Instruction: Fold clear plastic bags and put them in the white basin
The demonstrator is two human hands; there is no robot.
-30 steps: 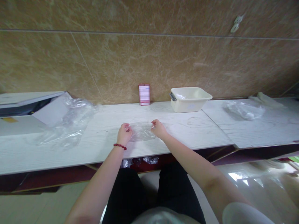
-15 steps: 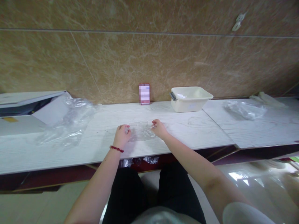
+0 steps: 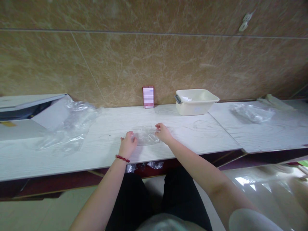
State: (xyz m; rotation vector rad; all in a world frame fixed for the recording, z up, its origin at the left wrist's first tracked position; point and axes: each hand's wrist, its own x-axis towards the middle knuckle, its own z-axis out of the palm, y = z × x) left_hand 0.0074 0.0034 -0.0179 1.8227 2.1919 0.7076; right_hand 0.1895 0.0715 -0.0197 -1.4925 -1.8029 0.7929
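Observation:
A clear plastic bag [image 3: 145,136] lies flat and slightly crumpled on the white wood-grain counter [image 3: 103,144] in front of me. My left hand [image 3: 128,145], a red bead bracelet round its wrist, is at the bag's left end. Its thumb and fingers are bent with a gap between them, and the bag's edge there is hard to make out. At the other end, my right hand [image 3: 164,133] pinches the film between thumb and fingers.
Against the tiled wall a phone [image 3: 148,97] stands upright, its screen blurred. Right of it is a cream plastic bin [image 3: 194,109] with a grey latch. Clear plastic [image 3: 72,128] lies beside a white box [image 3: 21,126] at left; another plastic heap [image 3: 253,114] lies at right.
My left hand has shifted slightly right and nearer to me, its thumb and fingers wider apart. My right hand has barely moved at the bag's right end.

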